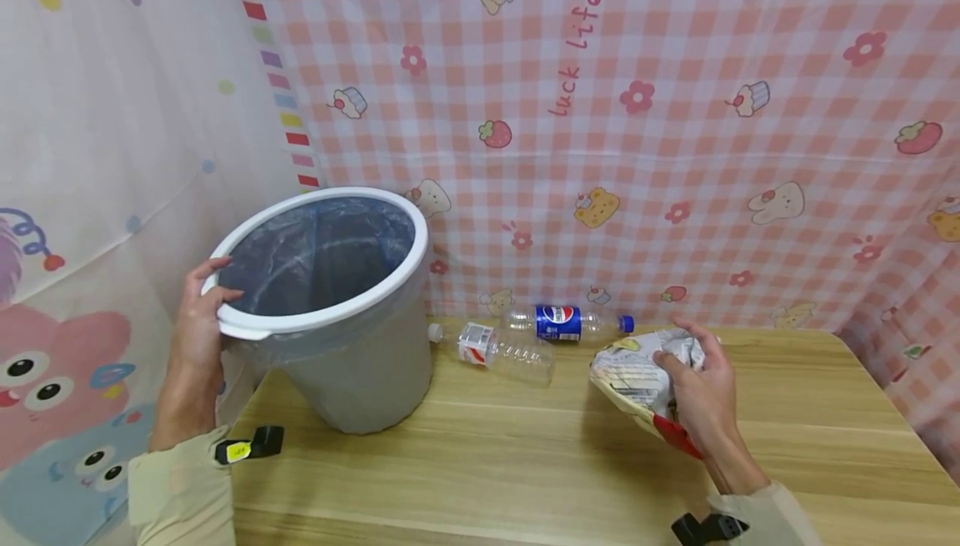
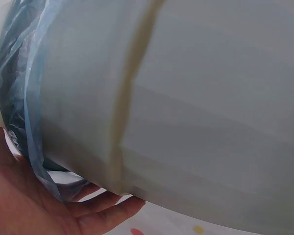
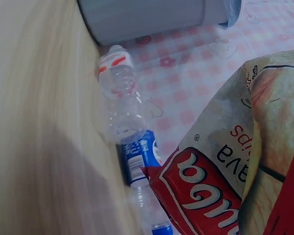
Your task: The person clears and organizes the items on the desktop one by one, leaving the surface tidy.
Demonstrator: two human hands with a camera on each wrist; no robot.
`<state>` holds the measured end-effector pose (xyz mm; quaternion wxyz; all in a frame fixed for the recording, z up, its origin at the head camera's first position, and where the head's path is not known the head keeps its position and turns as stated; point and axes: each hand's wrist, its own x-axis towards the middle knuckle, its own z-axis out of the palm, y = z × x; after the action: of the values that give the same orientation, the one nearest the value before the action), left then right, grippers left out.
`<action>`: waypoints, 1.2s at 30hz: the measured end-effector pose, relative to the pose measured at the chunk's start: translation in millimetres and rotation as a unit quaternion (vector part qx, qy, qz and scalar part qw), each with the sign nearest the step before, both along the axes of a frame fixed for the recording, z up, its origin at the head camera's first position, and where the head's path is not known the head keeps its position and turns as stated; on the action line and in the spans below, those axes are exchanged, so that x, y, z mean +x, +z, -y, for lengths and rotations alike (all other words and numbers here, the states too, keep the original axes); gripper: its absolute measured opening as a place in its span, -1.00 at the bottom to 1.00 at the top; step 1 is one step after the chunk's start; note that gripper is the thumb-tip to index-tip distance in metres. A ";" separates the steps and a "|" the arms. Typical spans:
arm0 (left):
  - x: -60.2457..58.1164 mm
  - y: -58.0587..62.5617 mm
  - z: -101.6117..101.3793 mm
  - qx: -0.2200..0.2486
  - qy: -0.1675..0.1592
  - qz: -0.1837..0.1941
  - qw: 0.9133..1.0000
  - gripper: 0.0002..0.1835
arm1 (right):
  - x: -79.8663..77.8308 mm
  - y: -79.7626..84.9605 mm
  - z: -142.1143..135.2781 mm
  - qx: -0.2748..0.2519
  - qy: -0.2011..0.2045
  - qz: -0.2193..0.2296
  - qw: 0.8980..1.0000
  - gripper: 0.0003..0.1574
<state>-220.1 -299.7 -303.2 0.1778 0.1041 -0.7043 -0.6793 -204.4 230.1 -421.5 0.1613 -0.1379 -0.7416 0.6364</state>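
A grey trash can (image 1: 367, 379) with a white rim and a bluish plastic liner (image 1: 330, 254) stands at the left of the table. My left hand (image 1: 197, 329) grips its rim from the left side, fingers hooked over the edge. In the left wrist view, that hand (image 2: 83, 210) lies against the can's wall (image 2: 201, 117). On the right, my right hand (image 1: 705, 388) holds a crumpled chip bag (image 1: 633, 371) above the table, thumb on the near side. The right wrist view shows the bag's red and cream printed front (image 3: 201, 181); the hand is hidden there.
Two clear plastic bottles lie near the back edge, between can and bag: one with a white and red label (image 1: 517, 354), one with a blue Pepsi label (image 1: 558, 323). Behind the wooden table (image 1: 510, 463) hangs a pink checked cloth (image 1: 525, 187).
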 end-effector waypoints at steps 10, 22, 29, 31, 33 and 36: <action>0.2 -0.2 1.0 -0.022 0.002 0.013 1.000 -0.51 | -2.4 18.0 12.6 0.025 0.029 -0.018 0.999 -0.37; 1.1 -0.6 1.2 -0.046 -0.002 0.019 0.999 -0.48 | -6.0 45.4 31.5 -0.068 0.107 -0.052 0.991 -0.34; 1.2 -0.5 1.4 -0.034 -0.003 0.016 0.999 -0.49 | -7.8 57.7 36.7 -0.097 0.156 -0.080 0.980 -0.36; 0.6 -0.3 1.5 -0.032 -0.002 0.018 0.999 -0.49 | -8.4 60.9 38.7 -0.096 0.160 -0.085 0.979 -0.36; 0.6 0.1 1.4 -0.033 -0.001 0.020 0.999 -0.49 | -8.8 64.4 40.9 -0.096 0.163 -0.089 0.978 -0.36; 0.6 0.0 1.3 -0.036 0.000 0.017 0.999 -0.50 | -9.4 69.2 44.8 -0.096 0.170 -0.096 0.976 -0.36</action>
<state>-219.5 -301.0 -303.2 0.1694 0.1090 -0.7314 -0.6515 -213.7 185.3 -352.3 0.1074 0.0374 -0.6709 0.7328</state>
